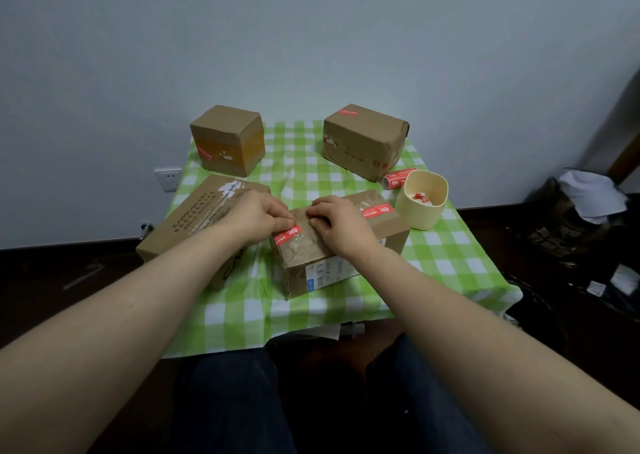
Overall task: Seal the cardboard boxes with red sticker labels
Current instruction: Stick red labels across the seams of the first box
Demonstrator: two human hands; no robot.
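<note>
Head view: the red sticker label lies at the middle cardboard box's near-left top edge, its far end pinched by the left hand's curled fingers. The right hand, at the label's 2 o'clock, presses bent fingers on the box top; whether it grips anything is unclear. The label is red with white print, beside crinkled clear tape. A larger box crowds 9 o'clock and a cream cup 2 o'clock; green checked cloth shows toward 6

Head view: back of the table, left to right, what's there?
Cube-shaped box → wider box → cream cup. The sticker roll overlaps the last two, so it's left out.
</note>
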